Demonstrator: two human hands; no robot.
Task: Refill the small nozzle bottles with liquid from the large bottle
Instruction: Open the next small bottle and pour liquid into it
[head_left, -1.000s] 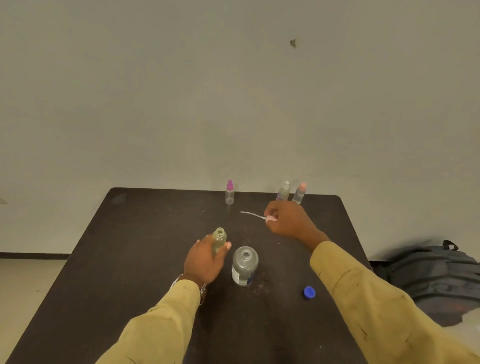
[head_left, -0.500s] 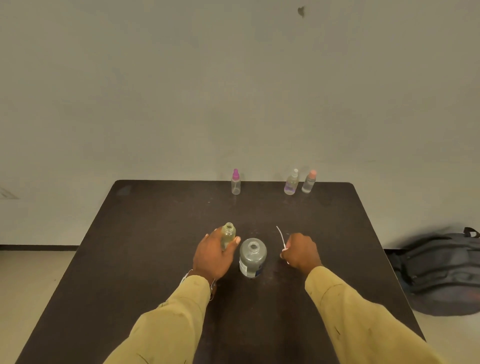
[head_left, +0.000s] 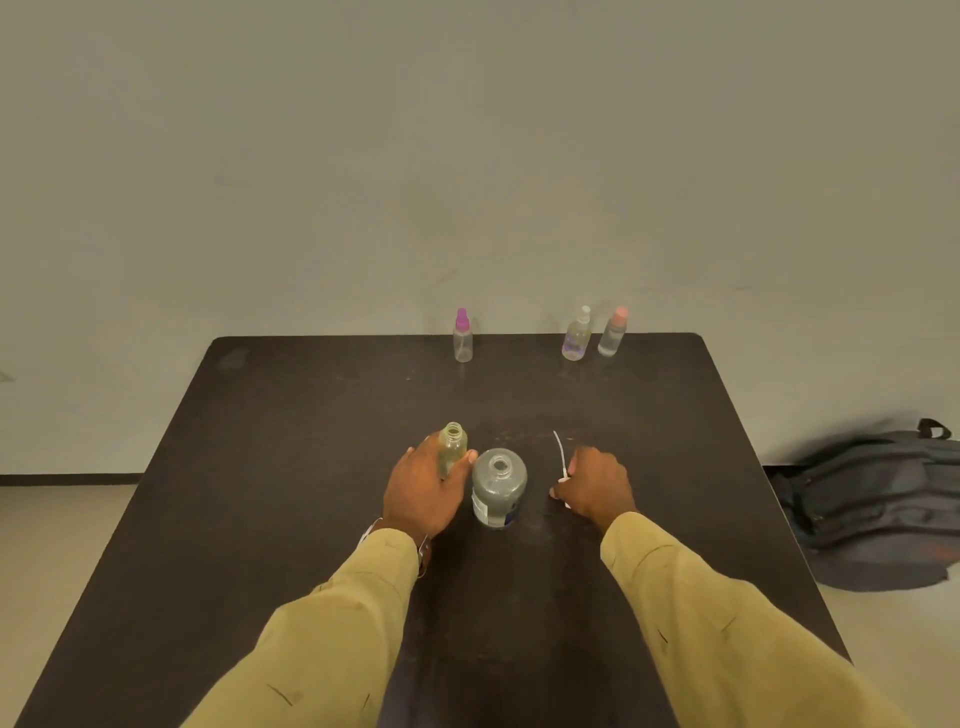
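Note:
My left hand (head_left: 423, 491) grips a small uncapped yellowish bottle (head_left: 452, 446) that stands upright on the dark table (head_left: 291, 467). Just right of it stands the large clear bottle (head_left: 498, 488), open-topped, with a label low on its side. My right hand (head_left: 595, 486) rests on the table right of the large bottle and holds a white spray nozzle, whose thin dip tube (head_left: 560, 451) points away from me. At the far edge stand a pink-capped bottle (head_left: 462, 336), a white-nozzle bottle (head_left: 576, 335) and a salmon-capped bottle (head_left: 612, 332).
A plain wall rises behind the table. A dark backpack (head_left: 878, 506) lies on the floor to the right of the table.
My right hand has brought the nozzle from the far side of the table back to beside the large bottle. The view has tilted, and the blue cap is out of sight.

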